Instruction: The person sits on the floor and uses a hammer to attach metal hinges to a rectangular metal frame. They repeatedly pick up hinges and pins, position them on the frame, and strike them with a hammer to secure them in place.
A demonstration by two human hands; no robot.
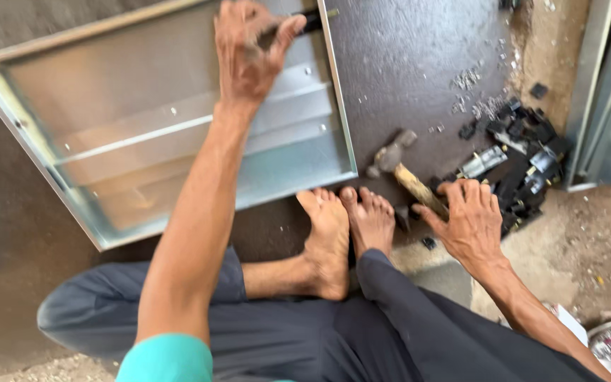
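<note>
Two hands are at work over a dark floor board (404, 64). The left hand (249, 53) is closed around a slim dark tool (312, 20), pinched between thumb and fingers, with its tip held at the top right rim of a sheet-metal tray (178, 134). The tray lies flat on the floor, open side up, just ahead of the person's bare feet (344, 226). The right hand (472, 223) is spread open, fingers down, touching the wooden handle end of a hammer (401, 166) that lies on the board; it does not grip the handle.

Handling, judged from appearance:
- Tray: thin folded galvanised sheet, shiny and smooth, with upturned rims and riveted inner stiffening strips. Likely light but broad, and apt to flex; the rims may be sharp. Take hold at the folded edges.
- Hammer: steel head, worn pale shaft; head-heavy, best gripped low on the shaft.

Beside the right hand lies a pile of small black and silver fittings (525, 155), with loose screws (472, 92) scattered above them on the board.
</note>
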